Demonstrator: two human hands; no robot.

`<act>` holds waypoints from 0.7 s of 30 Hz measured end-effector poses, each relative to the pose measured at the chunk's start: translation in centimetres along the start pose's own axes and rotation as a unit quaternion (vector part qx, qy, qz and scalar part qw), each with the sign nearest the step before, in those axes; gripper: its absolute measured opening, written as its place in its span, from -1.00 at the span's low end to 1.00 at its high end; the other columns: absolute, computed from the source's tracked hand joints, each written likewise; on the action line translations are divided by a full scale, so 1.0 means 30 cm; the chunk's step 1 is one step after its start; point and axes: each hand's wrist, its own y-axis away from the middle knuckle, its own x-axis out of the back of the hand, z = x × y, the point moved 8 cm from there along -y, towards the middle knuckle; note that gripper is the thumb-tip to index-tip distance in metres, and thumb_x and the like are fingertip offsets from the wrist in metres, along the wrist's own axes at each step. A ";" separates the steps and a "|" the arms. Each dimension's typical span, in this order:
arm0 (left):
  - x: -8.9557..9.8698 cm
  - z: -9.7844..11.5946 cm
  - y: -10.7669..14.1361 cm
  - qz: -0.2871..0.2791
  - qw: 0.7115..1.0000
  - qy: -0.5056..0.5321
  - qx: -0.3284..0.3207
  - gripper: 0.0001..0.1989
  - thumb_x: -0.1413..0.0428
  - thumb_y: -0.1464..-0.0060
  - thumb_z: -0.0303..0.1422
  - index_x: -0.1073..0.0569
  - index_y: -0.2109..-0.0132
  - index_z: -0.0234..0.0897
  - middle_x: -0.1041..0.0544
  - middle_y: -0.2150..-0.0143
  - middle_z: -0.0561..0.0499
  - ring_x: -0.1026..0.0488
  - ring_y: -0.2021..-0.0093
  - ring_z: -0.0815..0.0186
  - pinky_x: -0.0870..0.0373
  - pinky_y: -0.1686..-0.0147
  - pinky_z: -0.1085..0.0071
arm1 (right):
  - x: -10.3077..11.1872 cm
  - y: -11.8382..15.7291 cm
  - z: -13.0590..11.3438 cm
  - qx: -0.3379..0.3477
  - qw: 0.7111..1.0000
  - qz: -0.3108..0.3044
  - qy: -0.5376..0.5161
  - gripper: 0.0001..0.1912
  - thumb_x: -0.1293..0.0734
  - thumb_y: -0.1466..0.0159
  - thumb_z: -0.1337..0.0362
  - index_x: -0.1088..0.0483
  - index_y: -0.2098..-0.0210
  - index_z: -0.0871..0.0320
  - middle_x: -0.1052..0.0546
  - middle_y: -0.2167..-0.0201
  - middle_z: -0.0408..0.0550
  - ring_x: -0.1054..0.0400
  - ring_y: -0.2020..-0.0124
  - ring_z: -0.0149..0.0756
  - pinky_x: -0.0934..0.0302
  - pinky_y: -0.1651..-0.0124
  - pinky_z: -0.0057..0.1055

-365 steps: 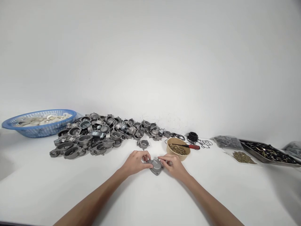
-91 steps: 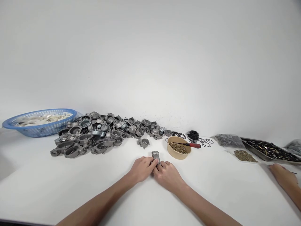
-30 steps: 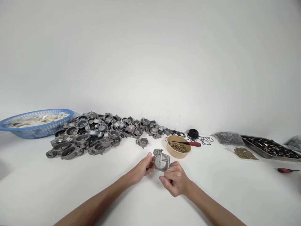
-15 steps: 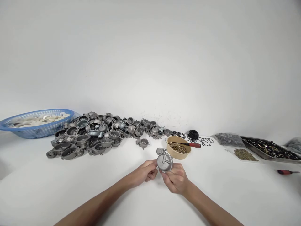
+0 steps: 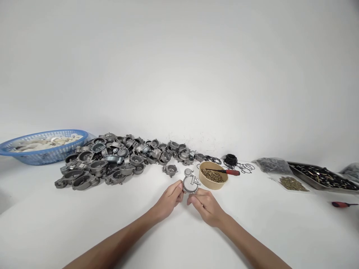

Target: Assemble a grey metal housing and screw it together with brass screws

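Both my hands hold one grey cast-metal housing upright just above the white table, its round face turned toward me. My left hand pinches its left edge. My right hand grips it from below and from the right. Just right of the part stands a tan bowl of small brass screws, with a red-handled screwdriver lying across its rim. One loose housing sits on the table just behind my hands.
A big pile of grey metal housings lies at the back left, next to a blue basket of pale parts. Black O-rings, bags of small parts, a metal tray and another red screwdriver are at the right.
The housing was lifted off the table and turned in my hands. It now stands farther from me, with my hands lower. A co-worker's hand at the right edge has gone, leaving a red screwdriver.
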 end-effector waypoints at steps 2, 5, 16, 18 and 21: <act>0.021 0.004 -0.003 0.027 0.999 -0.024 -0.016 -0.58 0.15 -0.29 0.01 -0.13 0.36 -0.23 -0.03 0.53 0.20 0.10 0.55 0.46 0.13 0.57 0.49 | -0.005 -0.001 0.036 -0.045 0.997 -0.014 -0.067 -0.54 -0.06 -0.44 0.15 -0.52 0.31 0.17 -0.49 0.36 0.00 -0.35 0.35 -0.32 -0.23 0.27 -0.39; 0.042 0.013 -0.005 0.054 0.997 -0.044 -0.033 -0.58 0.18 -0.31 0.00 -0.12 0.37 -0.22 -0.01 0.53 0.20 0.10 0.55 0.45 0.11 0.57 0.49 | 0.001 0.001 0.086 -0.108 0.982 0.004 -0.156 -0.52 -0.10 -0.42 0.08 -0.50 0.40 0.19 -0.48 0.41 0.01 -0.35 0.39 -0.32 -0.25 0.39 -0.42; 0.049 0.006 -0.008 0.064 0.997 -0.037 -0.021 -0.58 0.17 -0.29 0.02 -0.10 0.36 -0.21 -0.03 0.52 0.21 0.10 0.55 0.45 0.10 0.58 0.50 | 0.009 -0.004 0.141 -0.218 0.883 0.029 -0.415 -0.58 -0.19 -0.35 -0.01 -0.45 0.32 0.22 -0.50 0.31 0.08 -0.45 0.24 -0.18 -0.30 0.45 -0.44; 0.049 0.006 -0.009 0.064 0.997 -0.040 -0.021 -0.58 0.17 -0.28 0.02 -0.11 0.35 -0.21 -0.04 0.52 0.20 0.10 0.56 0.45 0.09 0.58 0.50 | 0.002 -0.003 0.142 -0.216 0.883 0.017 -0.417 -0.57 -0.18 -0.35 -0.03 -0.46 0.29 0.22 -0.51 0.31 0.09 -0.45 0.23 -0.16 -0.30 0.44 -0.43; 0.047 0.010 -0.008 0.062 0.997 -0.046 -0.022 -0.58 0.18 -0.28 0.02 -0.16 0.33 -0.22 -0.05 0.52 0.20 0.09 0.56 0.45 0.08 0.57 0.50 | -0.003 -0.001 0.143 -0.216 0.885 0.011 -0.412 -0.54 -0.18 -0.35 -0.04 -0.48 0.26 0.22 -0.53 0.29 0.11 -0.45 0.21 -0.14 -0.31 0.42 -0.41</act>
